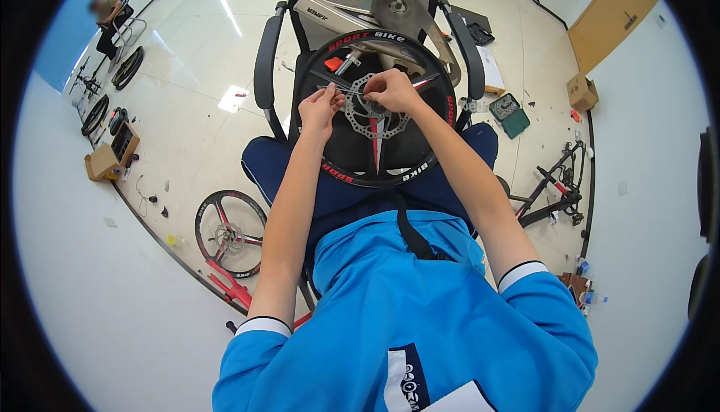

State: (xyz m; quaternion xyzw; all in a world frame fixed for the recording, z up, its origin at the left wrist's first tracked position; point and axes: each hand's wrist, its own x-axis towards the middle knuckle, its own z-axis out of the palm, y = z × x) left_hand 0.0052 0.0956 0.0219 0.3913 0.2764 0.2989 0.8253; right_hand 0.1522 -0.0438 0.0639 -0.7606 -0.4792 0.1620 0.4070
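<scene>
A black bicycle wheel (376,151) with red and white markings lies across my lap and the chair seat. A silver disc brake rotor (360,122) sits at its hub, facing up. Over the rotor's left side, my left hand (319,112) pinches thin silver metal rods (351,92), whose exact kind is too small to make out. My right hand (394,91) is closed over the rotor's upper edge, its fingertips at the rods' other end. What the right fingertips grip is partly hidden.
Beyond the wheel, an office chair (266,59) holds a grey bike frame (330,16). Another wheel (231,233) and a red fork (231,286) are at lower left. A dark frame (559,187), a green tool case (513,121) and a cardboard box (581,92) lie right. A person (112,26) sits far left.
</scene>
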